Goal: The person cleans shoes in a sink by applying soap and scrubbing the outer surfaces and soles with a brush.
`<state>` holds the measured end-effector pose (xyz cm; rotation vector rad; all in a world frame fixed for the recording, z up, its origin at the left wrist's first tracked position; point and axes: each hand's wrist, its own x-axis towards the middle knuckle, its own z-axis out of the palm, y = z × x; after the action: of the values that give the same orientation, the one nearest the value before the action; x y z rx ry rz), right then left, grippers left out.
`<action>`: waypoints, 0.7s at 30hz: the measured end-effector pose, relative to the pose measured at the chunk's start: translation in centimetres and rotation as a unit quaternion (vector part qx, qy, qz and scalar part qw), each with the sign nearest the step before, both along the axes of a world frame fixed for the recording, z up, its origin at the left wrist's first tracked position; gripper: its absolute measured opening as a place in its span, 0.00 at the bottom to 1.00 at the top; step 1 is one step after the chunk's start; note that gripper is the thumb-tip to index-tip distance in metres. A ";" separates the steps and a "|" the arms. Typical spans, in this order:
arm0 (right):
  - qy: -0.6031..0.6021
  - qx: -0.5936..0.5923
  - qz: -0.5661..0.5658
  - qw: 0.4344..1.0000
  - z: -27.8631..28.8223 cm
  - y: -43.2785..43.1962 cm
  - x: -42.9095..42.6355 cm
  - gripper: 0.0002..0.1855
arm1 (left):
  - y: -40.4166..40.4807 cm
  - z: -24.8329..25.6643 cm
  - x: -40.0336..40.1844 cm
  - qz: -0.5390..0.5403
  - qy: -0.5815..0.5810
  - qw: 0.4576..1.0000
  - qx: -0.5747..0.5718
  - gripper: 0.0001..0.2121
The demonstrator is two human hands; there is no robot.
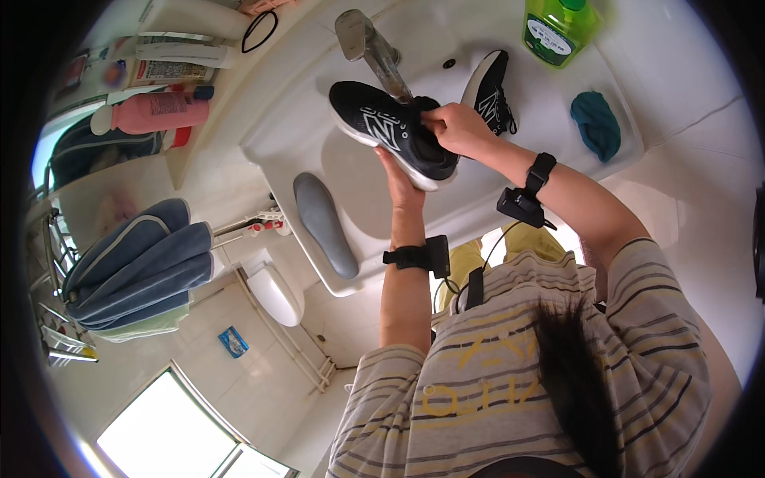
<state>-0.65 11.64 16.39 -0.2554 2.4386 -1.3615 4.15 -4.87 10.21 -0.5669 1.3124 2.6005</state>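
Observation:
A black New Balance running shoe with a white sole is held over the white washbasin. My left hand grips it from below, along the sole near the heel. At the shoe's opening, my right hand pinches the collar or tongue; its fingertips are partly hidden inside. The metal faucet's spout ends right behind the shoe, and I cannot tell whether water runs. A second black shoe lies on its side in the basin. At the basin's left end rests a grey insole.
A green pump bottle stands at the basin's back right, with a teal cloth nearer me. Left are a shelf with a pink bottle, hanging blue towels and a toilet. A wrist-strap cable hangs between my forearms.

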 end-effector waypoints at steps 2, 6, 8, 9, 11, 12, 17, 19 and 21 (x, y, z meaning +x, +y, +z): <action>0.002 0.046 -0.024 0.999 0.2 0.2 -0.8 0.17 | 1.7 0.0 0.3 0.002 -0.007 1.000 0.017 0.36; -0.026 -0.009 0.046 0.999 1.3 1.8 -1.7 0.18 | 2.5 0.4 -0.7 0.006 0.014 0.996 0.088 0.38; -0.125 -0.086 0.080 0.985 2.5 2.5 -2.6 0.17 | 3.2 0.6 -1.0 0.021 0.011 0.993 0.113 0.38; -0.121 -0.082 0.084 0.986 2.5 2.2 -3.4 0.17 | 3.8 0.8 -1.2 0.032 0.008 0.990 0.137 0.38; -0.066 -0.015 0.040 0.997 2.1 1.6 -5.4 0.18 | 5.1 0.1 -1.8 0.058 0.000 0.987 0.151 0.39; -0.030 0.024 0.003 0.999 2.2 1.3 -5.7 0.16 | 5.6 0.1 -1.9 0.069 -0.017 0.985 0.155 0.40; 0.027 0.052 0.184 0.981 2.0 2.5 -2.4 0.19 | 5.4 0.8 1.3 0.064 -0.012 0.979 0.194 0.38; -0.041 0.081 0.232 0.969 3.5 2.4 -0.9 0.16 | 5.1 0.7 2.9 0.045 -0.035 0.977 0.205 0.37; -0.097 0.099 0.217 0.966 2.4 1.5 -1.4 0.17 | 5.0 0.2 3.4 0.051 -0.070 0.972 0.217 0.36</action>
<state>-2.04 13.11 18.76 -0.5420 2.1678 -0.9025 7.51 0.11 10.43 -0.7313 0.6545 2.7462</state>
